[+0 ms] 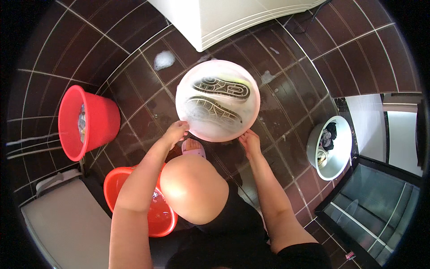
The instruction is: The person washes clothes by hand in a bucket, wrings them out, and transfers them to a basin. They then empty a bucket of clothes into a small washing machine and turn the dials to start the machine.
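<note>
shoes [221,88], soles up in suds [209,130] inside a pale round basin [257,104]. left hand [176,132]: fingers closed on its near rim. right hand [251,143]: likewise, farther right. whether the basin touches the dark floor tiles [286,150], hard to tell from here.

Head view: fisheye, left of the worn pair, aimed steeply down at the grip, where left hand [177,132] and right hand [251,142] hold the near rim of the round basin [256,107]. Range close; forearms [151,172] run from the lower edge up to the grip, knee [195,190] large just below it. Field takes in white unit [242,18] beyond the grip, red bucket [106,117] left, pale basin [343,150] right. Tile lines [304,58] bow toward the rim.
</note>
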Demonstrator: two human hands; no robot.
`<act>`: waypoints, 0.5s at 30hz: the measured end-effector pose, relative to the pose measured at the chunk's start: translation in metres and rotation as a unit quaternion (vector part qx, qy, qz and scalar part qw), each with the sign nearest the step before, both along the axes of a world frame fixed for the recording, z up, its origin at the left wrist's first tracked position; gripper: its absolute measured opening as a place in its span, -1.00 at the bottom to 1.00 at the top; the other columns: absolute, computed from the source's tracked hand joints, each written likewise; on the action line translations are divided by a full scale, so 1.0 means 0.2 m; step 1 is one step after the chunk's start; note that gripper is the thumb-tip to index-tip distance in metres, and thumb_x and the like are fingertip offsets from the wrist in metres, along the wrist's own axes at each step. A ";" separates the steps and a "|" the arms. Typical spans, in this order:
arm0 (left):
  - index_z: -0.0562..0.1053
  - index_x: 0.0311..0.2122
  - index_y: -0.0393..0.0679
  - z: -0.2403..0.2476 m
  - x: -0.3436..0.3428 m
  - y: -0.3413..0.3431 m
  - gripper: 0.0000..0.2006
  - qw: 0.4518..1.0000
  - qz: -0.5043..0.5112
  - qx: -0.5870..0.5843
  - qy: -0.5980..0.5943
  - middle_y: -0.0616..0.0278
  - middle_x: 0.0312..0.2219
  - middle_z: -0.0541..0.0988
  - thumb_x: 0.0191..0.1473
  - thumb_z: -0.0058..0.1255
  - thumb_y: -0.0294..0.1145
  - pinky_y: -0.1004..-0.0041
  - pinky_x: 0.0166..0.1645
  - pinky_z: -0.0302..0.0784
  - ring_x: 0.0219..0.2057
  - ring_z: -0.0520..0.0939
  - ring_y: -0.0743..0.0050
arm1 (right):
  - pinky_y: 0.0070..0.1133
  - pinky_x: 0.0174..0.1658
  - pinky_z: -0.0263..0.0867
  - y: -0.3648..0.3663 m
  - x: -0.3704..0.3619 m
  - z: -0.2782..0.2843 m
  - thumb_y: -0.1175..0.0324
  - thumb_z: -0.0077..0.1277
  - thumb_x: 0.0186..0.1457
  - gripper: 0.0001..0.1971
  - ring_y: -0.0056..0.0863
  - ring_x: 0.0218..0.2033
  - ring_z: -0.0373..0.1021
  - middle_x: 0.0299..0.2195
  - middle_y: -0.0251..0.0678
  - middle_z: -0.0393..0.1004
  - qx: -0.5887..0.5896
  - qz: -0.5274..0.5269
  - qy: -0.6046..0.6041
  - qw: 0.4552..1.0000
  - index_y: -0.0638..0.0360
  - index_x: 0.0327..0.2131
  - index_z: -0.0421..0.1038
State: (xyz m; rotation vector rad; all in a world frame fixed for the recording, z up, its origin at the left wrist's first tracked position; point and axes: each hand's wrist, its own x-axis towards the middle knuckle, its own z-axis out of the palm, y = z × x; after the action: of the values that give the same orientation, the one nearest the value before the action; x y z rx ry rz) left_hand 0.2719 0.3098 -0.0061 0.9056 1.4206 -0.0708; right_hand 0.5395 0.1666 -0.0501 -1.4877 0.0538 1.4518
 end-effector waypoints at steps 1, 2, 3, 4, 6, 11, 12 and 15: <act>0.31 0.00 -0.12 0.01 0.02 0.01 -0.59 1.000 -0.007 0.012 -0.002 0.31 -0.23 0.48 0.09 -0.12 -0.15 0.47 -0.17 0.37 -0.27 0.44 0.56 | -0.71 -0.14 0.23 0.00 0.00 -0.01 0.60 -0.34 -0.11 -0.50 -0.55 -0.11 0.34 -0.10 -0.30 0.38 0.008 -0.010 0.002 1.000 0.33 0.00 0.25; 0.32 0.00 -0.12 0.04 0.04 0.02 -0.59 1.000 -0.009 0.012 -0.013 0.29 -0.20 0.49 0.10 -0.14 -0.11 0.47 -0.14 0.36 -0.24 0.45 0.54 | -0.70 -0.14 0.24 0.01 0.00 -0.01 0.62 -0.35 -0.12 -0.50 -0.54 -0.11 0.34 -0.10 -0.28 0.38 0.016 -0.019 0.006 1.000 0.34 0.00 0.25; 0.32 0.00 -0.12 0.09 0.07 0.04 -0.59 0.999 -0.021 0.011 -0.023 0.29 -0.19 0.49 0.11 -0.14 -0.11 0.47 -0.13 0.36 -0.23 0.45 0.54 | -0.69 -0.13 0.24 0.02 0.00 -0.02 0.63 -0.35 -0.12 -0.50 -0.53 -0.10 0.34 -0.11 -0.26 0.39 0.023 -0.032 0.009 0.999 0.34 0.00 0.25; 0.33 -0.01 -0.11 0.15 0.11 0.07 -0.59 0.999 -0.034 0.009 -0.034 0.29 -0.19 0.49 0.11 -0.15 -0.10 0.48 -0.12 0.36 -0.22 0.46 0.53 | -0.69 -0.11 0.24 0.03 0.00 -0.03 0.64 -0.34 -0.12 -0.49 -0.52 -0.10 0.34 -0.10 -0.26 0.39 0.034 -0.028 0.013 0.999 0.34 0.00 0.25; 0.34 -0.01 -0.10 0.24 0.19 0.11 -0.60 0.995 -0.076 0.022 -0.057 0.29 -0.18 0.49 0.12 -0.16 -0.10 0.48 -0.11 0.37 -0.18 0.47 0.52 | -0.68 -0.09 0.25 0.07 0.01 -0.08 0.65 -0.33 -0.13 -0.49 -0.51 -0.08 0.34 -0.10 -0.24 0.39 0.062 -0.018 0.017 0.998 0.35 0.00 0.25; 0.34 0.00 -0.14 0.37 0.52 0.10 -0.60 0.982 -0.176 0.021 -0.071 0.26 -0.17 0.49 0.14 -0.19 -0.12 0.46 -0.12 0.34 -0.20 0.47 0.50 | -0.61 0.07 0.18 0.14 0.05 -0.12 0.67 -0.34 -0.17 -0.45 -0.43 0.00 0.29 -0.05 -0.18 0.35 0.108 -0.026 0.042 0.993 0.41 0.02 0.20; 0.35 -0.01 -0.13 0.41 0.60 0.11 -0.62 0.977 -0.202 0.032 -0.067 0.26 -0.18 0.49 0.14 -0.19 -0.14 0.49 -0.14 0.36 -0.22 0.48 0.53 | -0.61 0.07 0.17 0.17 0.05 -0.15 0.68 -0.34 -0.17 -0.44 -0.42 -0.01 0.30 -0.05 -0.18 0.35 0.135 -0.034 0.052 0.989 0.42 0.04 0.17; 0.35 0.00 -0.13 0.48 0.84 0.09 -0.63 0.959 -0.270 0.052 -0.076 0.27 -0.18 0.50 0.14 -0.18 -0.17 0.52 -0.15 0.37 -0.25 0.50 0.57 | -0.70 -0.22 0.18 0.24 0.11 -0.22 0.61 -0.23 -0.11 -0.48 -0.61 -0.29 0.28 -0.20 -0.35 0.39 0.231 -0.031 0.128 0.964 0.31 0.04 0.20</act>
State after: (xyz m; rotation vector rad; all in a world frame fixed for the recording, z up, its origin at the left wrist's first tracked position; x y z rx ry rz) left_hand 0.4407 0.3280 0.0897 1.3401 1.0111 -0.3308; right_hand 0.5616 0.2152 -0.0944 -0.9087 -0.0767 1.4761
